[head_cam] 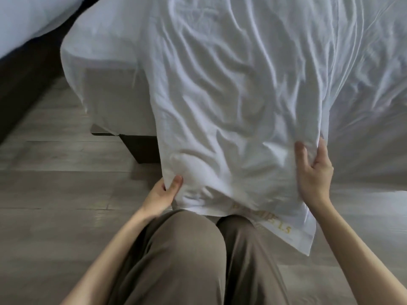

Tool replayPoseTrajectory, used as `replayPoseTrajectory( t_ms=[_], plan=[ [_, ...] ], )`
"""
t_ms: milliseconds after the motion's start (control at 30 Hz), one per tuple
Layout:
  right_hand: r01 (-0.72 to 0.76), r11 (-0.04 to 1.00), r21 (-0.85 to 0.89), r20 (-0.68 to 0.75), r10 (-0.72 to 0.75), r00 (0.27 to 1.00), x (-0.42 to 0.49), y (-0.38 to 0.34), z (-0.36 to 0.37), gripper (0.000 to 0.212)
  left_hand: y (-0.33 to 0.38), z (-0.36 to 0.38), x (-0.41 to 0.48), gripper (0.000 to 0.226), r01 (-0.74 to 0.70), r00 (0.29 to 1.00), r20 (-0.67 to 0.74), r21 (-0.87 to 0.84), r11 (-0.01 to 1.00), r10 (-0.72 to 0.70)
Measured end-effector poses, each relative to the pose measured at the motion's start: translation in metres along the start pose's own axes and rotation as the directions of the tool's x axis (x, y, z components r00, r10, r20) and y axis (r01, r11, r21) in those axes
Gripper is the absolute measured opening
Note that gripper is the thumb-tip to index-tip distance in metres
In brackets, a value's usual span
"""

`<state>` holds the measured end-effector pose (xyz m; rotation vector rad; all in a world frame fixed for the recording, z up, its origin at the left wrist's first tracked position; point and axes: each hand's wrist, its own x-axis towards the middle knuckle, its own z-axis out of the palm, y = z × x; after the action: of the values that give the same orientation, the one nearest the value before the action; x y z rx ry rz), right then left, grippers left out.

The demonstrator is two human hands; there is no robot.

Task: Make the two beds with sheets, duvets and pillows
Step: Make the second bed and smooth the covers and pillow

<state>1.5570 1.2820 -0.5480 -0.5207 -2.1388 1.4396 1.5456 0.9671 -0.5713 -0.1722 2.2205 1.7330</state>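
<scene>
A wrinkled white sheet (237,89) hangs off the foot of a bed (114,93) and drapes down over my knees, with gold lettering along its lower hem. My left hand (163,193) pinches the hem at the left, thumb on top of the cloth. My right hand (313,170) grips the sheet's right edge, fingers curled into a bunched fold. The sheet is pulled up towards me between the two hands. Part of a second bed (24,20) with white bedding shows at the top left.
The bed's pale base and a dark leg (141,148) stand just left of the sheet. Grey wood flooring (55,194) spreads left and right. A dark gap separates the two beds. My legs in brown trousers (189,260) fill the lower middle.
</scene>
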Motion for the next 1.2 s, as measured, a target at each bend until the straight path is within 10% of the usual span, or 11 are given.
replayPoseTrajectory(
  t_ms=[167,433,567,700,967,1100,1200],
  plan=[
    [0.051,0.992,-0.119,-0.003,-0.051,0.999,0.007,0.01,0.0,0.051,-0.019,0.004,0.01,0.022,-0.097,0.978,-0.189,-0.019,0.995,0.091],
    [0.131,0.94,-0.315,0.091,-0.108,0.99,0.026,0.041,0.004,0.072,-0.033,-0.001,0.051,0.028,-0.025,0.989,-0.145,0.124,0.992,0.043],
    [-0.262,0.884,-0.387,-0.017,0.277,0.961,-0.009,0.074,0.009,0.071,-0.038,0.0,0.045,0.036,-0.006,0.996,-0.095,-0.024,1.0,0.004],
    [-0.673,0.739,0.031,0.162,0.661,0.733,-0.029,0.098,0.023,0.113,-0.031,0.005,0.055,0.011,-0.035,0.989,-0.143,-0.037,0.999,0.029],
    [-0.758,0.555,0.342,0.102,0.781,0.617,-0.012,0.095,0.063,0.142,-0.013,0.002,0.059,0.022,0.155,0.987,0.002,-0.304,0.94,-0.162],
    [-0.787,0.367,0.496,0.229,0.819,0.526,-0.023,0.098,0.063,0.169,0.013,-0.016,0.051,0.026,0.32,0.947,0.138,-0.413,0.852,-0.289],
    [-0.767,0.125,0.629,0.449,0.747,0.49,-0.021,0.104,0.068,0.146,0.033,-0.023,0.048,0.031,0.354,0.935,0.12,-0.339,0.872,-0.333]
  ],
)
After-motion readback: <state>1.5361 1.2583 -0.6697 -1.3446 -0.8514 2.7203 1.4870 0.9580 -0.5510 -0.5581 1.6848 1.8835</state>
